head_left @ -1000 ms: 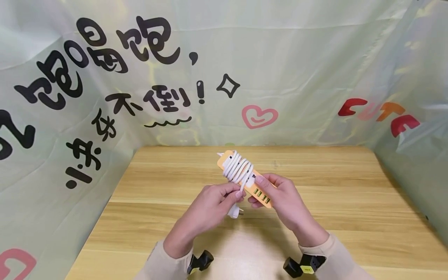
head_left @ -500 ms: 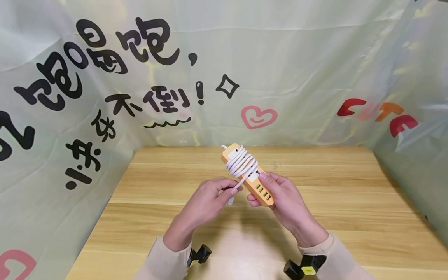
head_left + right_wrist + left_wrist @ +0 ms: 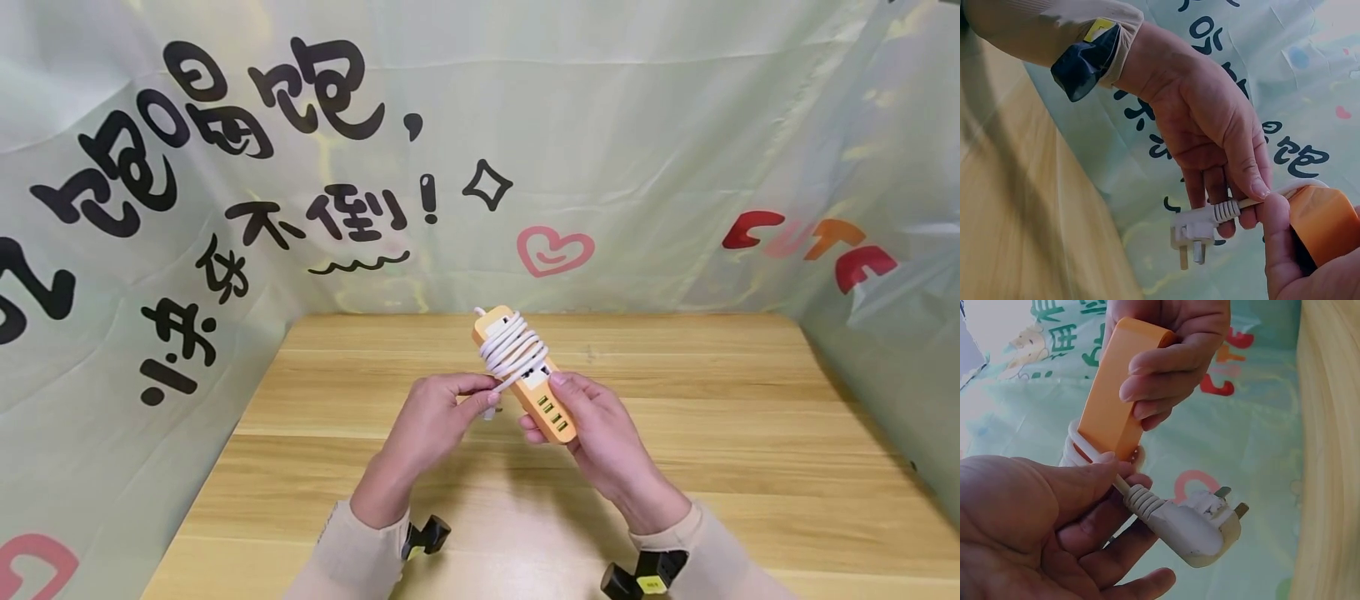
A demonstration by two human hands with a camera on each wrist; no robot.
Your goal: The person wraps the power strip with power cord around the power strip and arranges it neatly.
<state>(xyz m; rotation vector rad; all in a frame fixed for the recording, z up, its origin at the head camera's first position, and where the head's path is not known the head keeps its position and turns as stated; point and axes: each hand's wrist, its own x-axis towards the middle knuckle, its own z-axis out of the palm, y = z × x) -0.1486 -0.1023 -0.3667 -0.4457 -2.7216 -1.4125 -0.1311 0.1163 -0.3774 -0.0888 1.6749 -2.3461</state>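
An orange power strip [image 3: 556,415] with white sockets and several USB ports is held up above the table, tilted, by my right hand [image 3: 603,429]. The right thumb lies on its face and the fingers curl behind it. White cord [image 3: 513,346] is wound in several turns round the strip's far half. My left hand [image 3: 435,421] pinches the cord's free end between thumb and finger, just behind the plug. The white plug [image 3: 1194,531] hangs beyond those fingers, its metal prongs showing in both wrist views. In the head view the left hand mostly hides the plug.
Under the hands lies a wooden table [image 3: 337,483]. A pale green printed cloth [image 3: 637,150] with black characters and a pink heart stands behind and at both sides. Each wrist wears a small black camera [image 3: 427,537] with a yellow label.
The strip has risen slightly and turned steeper. My left hand has moved a little left and up with the cord, and the plug, formerly visible below it, is now mostly hidden.
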